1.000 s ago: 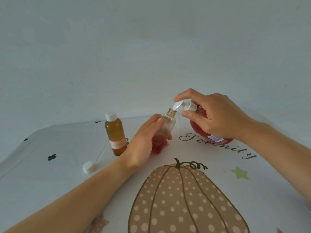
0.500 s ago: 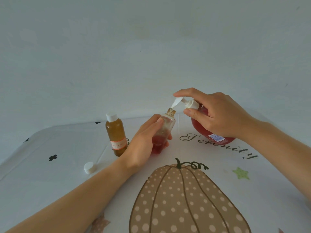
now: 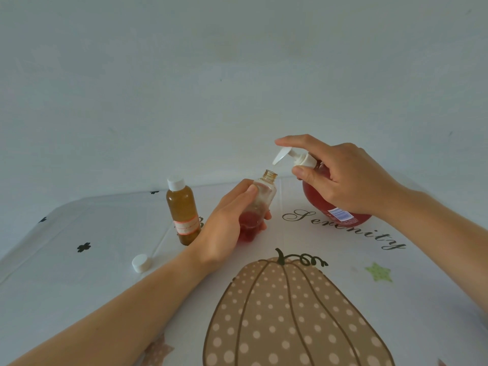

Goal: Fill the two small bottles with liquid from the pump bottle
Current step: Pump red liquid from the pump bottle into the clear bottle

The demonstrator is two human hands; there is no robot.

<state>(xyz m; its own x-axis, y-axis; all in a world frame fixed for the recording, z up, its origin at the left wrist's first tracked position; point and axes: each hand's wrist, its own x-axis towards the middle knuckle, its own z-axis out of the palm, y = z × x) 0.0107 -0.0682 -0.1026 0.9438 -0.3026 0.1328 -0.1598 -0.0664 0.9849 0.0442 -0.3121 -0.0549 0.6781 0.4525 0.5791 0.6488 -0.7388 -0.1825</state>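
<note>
My left hand point(image 3: 227, 228) grips a small clear bottle point(image 3: 260, 202), tilted right with its open neck just under the pump spout; red liquid sits in its lower part. My right hand point(image 3: 340, 180) holds the red pump bottle point(image 3: 317, 199) around its neck, thumb below the white collar and index finger lying over the raised white pump head point(image 3: 284, 154). The spout tip hangs slightly above and right of the open neck. A second small bottle point(image 3: 182, 210), amber and closed with a white cap, stands upright to the left.
A loose white cap point(image 3: 140, 262) lies on the tablecloth point(image 3: 79, 286) left of my left forearm. The cloth shows a dotted pumpkin, black clovers, a green star and the word "Serenity". A pale wall rises right behind the table.
The pump head has risen from pressed down to fully up, and my right index finger lifted with it. The spout now stands clear above the small bottle's neck.
</note>
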